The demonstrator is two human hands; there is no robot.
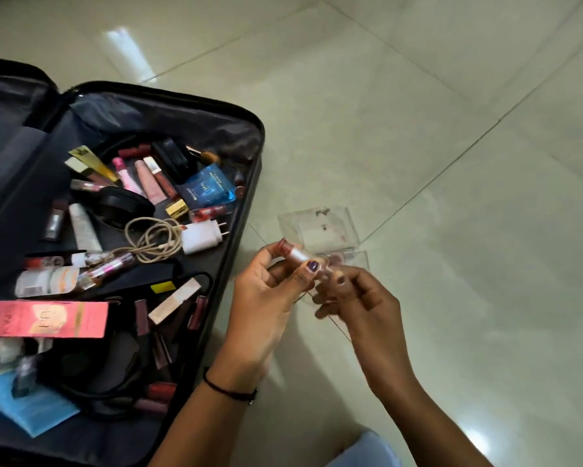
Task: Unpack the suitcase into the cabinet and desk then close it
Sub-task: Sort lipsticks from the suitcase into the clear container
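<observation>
A black suitcase (242,129) lies open on the floor at the left, full of cosmetics. Just right of it, my left hand (266,298) pinches a small pink lipstick tube (296,252) between thumb and fingers. My right hand (357,298) has its fingers curled against the other end of the tube and against the edge of a clear plastic box (320,227) that stands on the tiles behind both hands. What exactly the right fingers grip is blurred.
Inside the suitcase lie several lip glosses, a white charger (200,235) with coiled cable, a blue perfume box (209,188), a pink carton (50,318), a blue packet (30,409) and black cords. Pale glossy floor tiles (451,129) spread to the right. My knee (367,453) shows at the bottom.
</observation>
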